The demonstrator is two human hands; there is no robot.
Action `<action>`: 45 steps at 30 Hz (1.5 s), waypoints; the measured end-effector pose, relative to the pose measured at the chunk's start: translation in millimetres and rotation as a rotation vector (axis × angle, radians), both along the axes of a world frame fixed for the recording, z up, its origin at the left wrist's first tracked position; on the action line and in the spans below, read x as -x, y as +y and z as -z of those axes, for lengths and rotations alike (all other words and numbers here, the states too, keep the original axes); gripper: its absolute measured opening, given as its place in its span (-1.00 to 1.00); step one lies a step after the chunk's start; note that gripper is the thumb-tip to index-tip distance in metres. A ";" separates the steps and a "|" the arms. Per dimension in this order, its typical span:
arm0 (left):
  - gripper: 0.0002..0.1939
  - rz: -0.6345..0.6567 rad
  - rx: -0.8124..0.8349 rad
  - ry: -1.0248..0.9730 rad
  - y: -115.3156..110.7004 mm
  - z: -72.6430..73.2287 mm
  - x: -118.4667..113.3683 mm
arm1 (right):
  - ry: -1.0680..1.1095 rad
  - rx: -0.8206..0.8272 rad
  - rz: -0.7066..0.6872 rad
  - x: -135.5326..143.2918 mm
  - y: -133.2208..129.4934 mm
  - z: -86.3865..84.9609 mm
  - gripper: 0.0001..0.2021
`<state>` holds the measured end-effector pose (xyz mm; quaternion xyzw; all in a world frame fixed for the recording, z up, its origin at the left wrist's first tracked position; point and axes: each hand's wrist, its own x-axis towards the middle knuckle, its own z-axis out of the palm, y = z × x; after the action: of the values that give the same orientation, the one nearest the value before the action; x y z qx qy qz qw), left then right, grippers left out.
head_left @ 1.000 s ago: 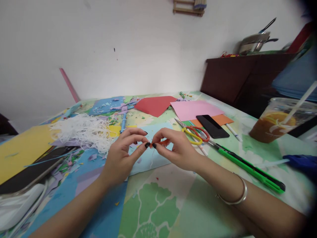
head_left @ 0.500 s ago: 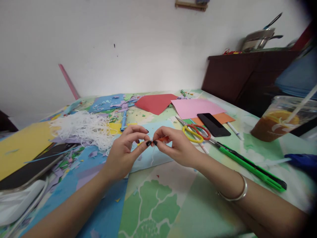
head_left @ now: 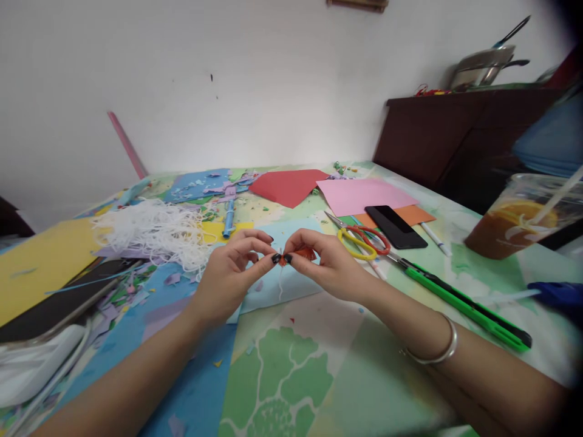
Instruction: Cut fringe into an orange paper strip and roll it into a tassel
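Over a light blue sheet of paper (head_left: pixel 300 286), my left hand (head_left: pixel 223 273) and my right hand (head_left: pixel 334 267) meet thumb to thumb. Between their pinched fingertips is a small piece of orange fringed paper (head_left: pixel 308 253), whose cut strips stick out behind my right thumb. A thin white string (head_left: pixel 280 284) dangles from the pinch point toward the sheet. My fingers cover most of where string and paper join. To the right of my right hand lie scissors (head_left: pixel 382 241) with red and yellow handles.
A pile of white string (head_left: pixel 155 233) lies at left among paper scraps. A green utility knife (head_left: pixel 464 306), a black phone (head_left: pixel 395 226) and a marker (head_left: pixel 435 238) are at right, beside a plastic drink cup (head_left: pixel 496 233). Red paper (head_left: pixel 289 186) and pink paper (head_left: pixel 368 195) lie farther back.
The view has shifted slightly. My hands stay together at the same spot, and the orange fringe shows a little more beside my right thumb.
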<state>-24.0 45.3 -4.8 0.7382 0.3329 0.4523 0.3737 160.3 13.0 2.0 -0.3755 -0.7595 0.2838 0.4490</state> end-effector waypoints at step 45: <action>-0.76 0.050 -0.523 0.280 -7.9 -2.1 -0.4 | -0.080 -0.099 0.048 1.5 3.7 10.3 -0.88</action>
<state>-23.7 37.4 -2.7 0.8726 0.2352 0.4072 0.1322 158.8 16.8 -8.3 -0.3821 -0.7805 0.2199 0.4432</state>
